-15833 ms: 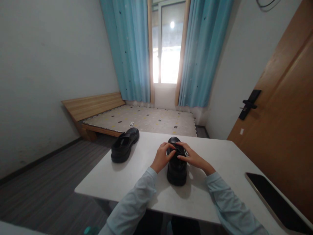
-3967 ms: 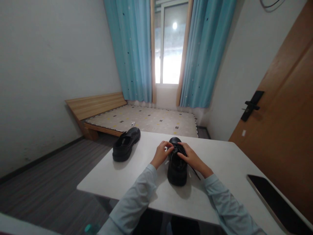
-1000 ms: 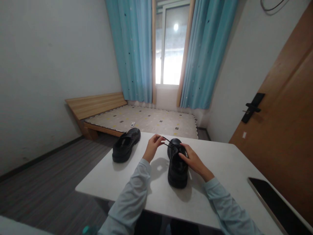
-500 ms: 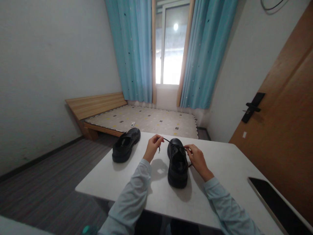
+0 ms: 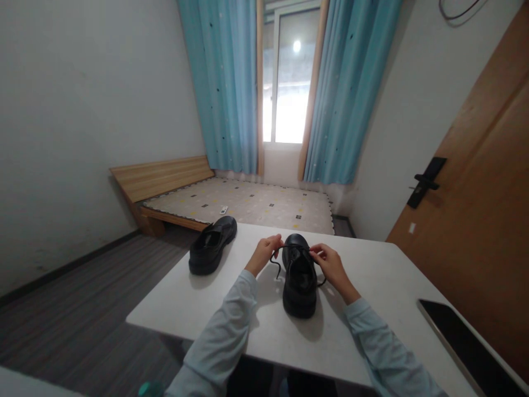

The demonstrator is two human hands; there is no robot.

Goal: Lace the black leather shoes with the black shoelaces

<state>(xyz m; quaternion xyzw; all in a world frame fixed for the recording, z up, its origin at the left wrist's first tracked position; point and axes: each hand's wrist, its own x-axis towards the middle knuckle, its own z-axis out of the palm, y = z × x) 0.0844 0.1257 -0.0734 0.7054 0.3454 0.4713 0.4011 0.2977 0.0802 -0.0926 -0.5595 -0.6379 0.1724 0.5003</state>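
Note:
A black lace-up shoe [image 5: 299, 289] rests on the white table [image 5: 372, 325], its toe pointing away from me. At its left side, near the toe, my left hand [image 5: 265, 253] is closed around part of a black shoelace [image 5: 278, 268], whose loose end hangs down in a curve. My right hand [image 5: 328, 264] pinches at the lace on the shoe's right side, by the eyelets. Another lace end shows below the right fingers. A second black shoe [image 5: 212, 246] sits apart at the table's left edge.
A dark-screened phone or tablet [image 5: 463, 347] lies at the table's right edge. Beyond the table is a bed [image 5: 248, 201] with a small white object [image 5: 223, 210] on it. A wooden door [image 5: 475, 220] stands at the right.
My left hand has moved right, closer to the shoe's toe. The lace between it and the shoe, stretched before, now sags, with a longer end hanging. My right hand has barely moved.

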